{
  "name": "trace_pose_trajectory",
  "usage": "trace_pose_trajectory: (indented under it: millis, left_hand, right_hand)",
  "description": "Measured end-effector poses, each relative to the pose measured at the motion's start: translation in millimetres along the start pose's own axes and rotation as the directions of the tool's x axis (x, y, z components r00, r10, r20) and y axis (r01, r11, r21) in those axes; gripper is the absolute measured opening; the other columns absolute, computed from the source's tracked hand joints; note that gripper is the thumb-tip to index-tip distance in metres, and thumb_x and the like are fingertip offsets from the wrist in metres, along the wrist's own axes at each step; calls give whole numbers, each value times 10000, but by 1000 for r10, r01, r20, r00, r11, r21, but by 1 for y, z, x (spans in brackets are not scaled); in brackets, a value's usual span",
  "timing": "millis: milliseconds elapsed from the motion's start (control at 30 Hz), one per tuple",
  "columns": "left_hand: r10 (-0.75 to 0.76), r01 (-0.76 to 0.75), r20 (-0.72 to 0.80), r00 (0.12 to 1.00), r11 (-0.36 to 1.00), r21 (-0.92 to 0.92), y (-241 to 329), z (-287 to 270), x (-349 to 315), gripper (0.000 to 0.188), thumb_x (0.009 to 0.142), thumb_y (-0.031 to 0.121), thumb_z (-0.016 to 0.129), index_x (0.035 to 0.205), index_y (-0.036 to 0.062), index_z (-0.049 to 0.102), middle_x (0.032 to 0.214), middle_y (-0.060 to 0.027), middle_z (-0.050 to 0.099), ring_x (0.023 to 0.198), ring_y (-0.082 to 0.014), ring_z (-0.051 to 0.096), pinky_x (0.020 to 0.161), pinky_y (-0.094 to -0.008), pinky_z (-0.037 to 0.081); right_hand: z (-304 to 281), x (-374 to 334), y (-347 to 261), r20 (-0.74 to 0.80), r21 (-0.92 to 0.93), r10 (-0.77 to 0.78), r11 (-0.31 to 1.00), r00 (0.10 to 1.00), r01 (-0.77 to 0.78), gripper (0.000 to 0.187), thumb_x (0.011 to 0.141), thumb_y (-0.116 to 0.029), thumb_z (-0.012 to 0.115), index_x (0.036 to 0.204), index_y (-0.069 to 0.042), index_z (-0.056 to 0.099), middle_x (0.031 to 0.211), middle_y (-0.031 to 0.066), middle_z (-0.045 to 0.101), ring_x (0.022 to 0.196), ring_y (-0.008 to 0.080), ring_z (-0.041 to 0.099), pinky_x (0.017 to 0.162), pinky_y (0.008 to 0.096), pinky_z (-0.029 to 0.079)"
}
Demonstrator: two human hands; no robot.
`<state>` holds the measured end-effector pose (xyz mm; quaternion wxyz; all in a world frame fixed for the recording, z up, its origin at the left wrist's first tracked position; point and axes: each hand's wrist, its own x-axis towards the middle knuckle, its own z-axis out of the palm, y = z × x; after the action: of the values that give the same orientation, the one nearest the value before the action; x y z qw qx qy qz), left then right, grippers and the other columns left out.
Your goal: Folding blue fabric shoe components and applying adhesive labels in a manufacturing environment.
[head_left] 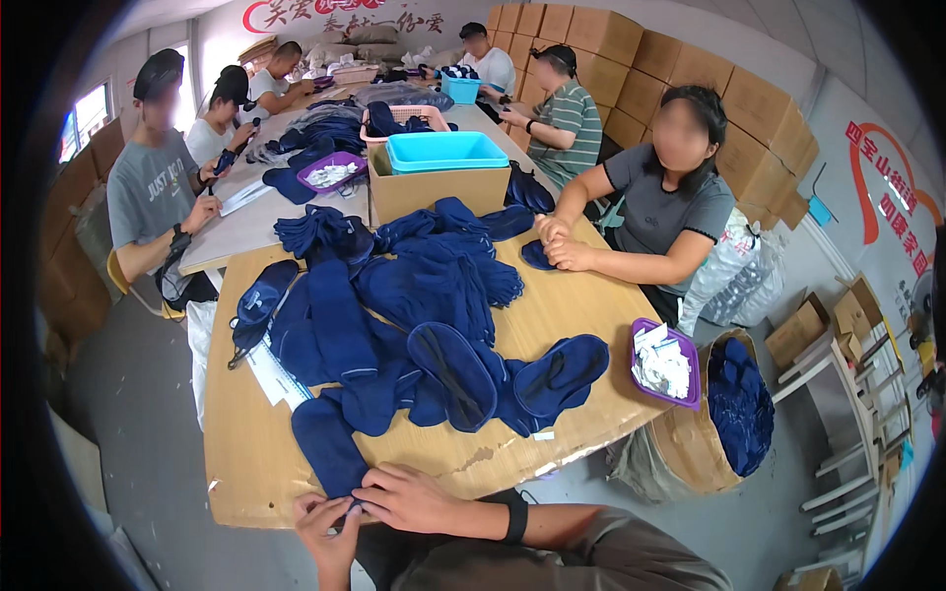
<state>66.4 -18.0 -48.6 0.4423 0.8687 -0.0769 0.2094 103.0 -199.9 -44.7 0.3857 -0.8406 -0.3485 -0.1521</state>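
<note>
The left hand (pixel 327 533) and the right hand (pixel 406 498) meet at the near edge of the wooden table (pixel 241 471), each pinching the near end of a dark blue fabric piece (pixel 328 445) between fingers and thumb; the exact grip of the individual fingertips is too small to confirm. The fabric piece is long, plain and soft-looking, lies mostly flat, and narrows toward the gripped end. It extends away from both hands across the tabletop, its body ahead of the left hand and just left of the right, its far end touching a pile of dark blue fabric items (pixel 424 281). The right wrist bears a black wristband (pixel 515 517). On the near side of the pile lie two rounded pieces with visible edging, a left oval piece (pixel 452 377) and a right oval piece (pixel 562 376). A printed sheet (pixel 268 374) lies partly under the pile's left side. Near the table's right edge stands a purple basket (pixel 696 386) of white slips (pixel 660 364). Beyond the pile, a cardboard box (pixel 419 199) carries a light blue tray (pixel 448 153), and a seated co-worker (pixel 658 212) occupies the table's right side
</note>
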Motion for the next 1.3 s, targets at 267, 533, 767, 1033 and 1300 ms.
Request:
trace_pose_trajectory:
  millis: [267, 533, 767, 1033, 1300]
  left_hand:
    - [40, -34, -127, 991, 998, 47, -7, -3, -5, 188, 642, 17, 770, 829, 31, 763, 775, -93, 710, 848, -268, 549, 773, -363, 460]
    - [-57, 71, -257, 965, 996, 47, 3, 6, -9, 165, 657, 23, 790, 817, 6, 753, 653, -80, 604, 780, -227, 530, 654, -324, 446]
    - [-186, 192, -317, 930, 981, -13, 4, 9, -11, 127, 667, 23, 806, 767, 10, 729, 632, -70, 554, 735, -212, 483, 610, -325, 411]
    - [124, 11, -423, 898, 953, 303, 16, 8, 1, 195, 624, 30, 807, 664, 41, 616, 634, -61, 539, 774, -290, 490, 721, -395, 414]
    - [318, -196, -314, 895, 911, 362, 8, 5, -17, 280, 686, -24, 752, 911, 142, 770, 899, 0, 729, 696, -211, 508, 623, -315, 432]
  right_hand:
    - [17, 11, 4, 60, 28, -27, 999, 998, 25, 122, 855, -127, 627, 909, -18, 633, 901, 95, 514, 876, 251, 582, 747, 349, 508]
    - [17, 17, 10, 125, 47, 83, 995, 989, -89, 141, 868, -162, 614, 919, -35, 648, 905, 109, 607, 867, 294, 637, 720, 387, 532]
    - [15, 22, 3, 121, 121, 336, 929, 934, -350, 205, 818, -234, 663, 966, -110, 731, 842, 75, 685, 794, 300, 670, 676, 392, 530]
    - [24, 31, -7, -39, 54, 382, 923, 923, -380, 155, 785, -233, 672, 766, -91, 612, 791, 99, 674, 757, 326, 667, 645, 447, 514]
    - [25, 32, 2, 68, 72, 388, 917, 919, -393, 174, 756, -264, 706, 789, -99, 660, 714, 93, 673, 705, 310, 672, 609, 420, 507]
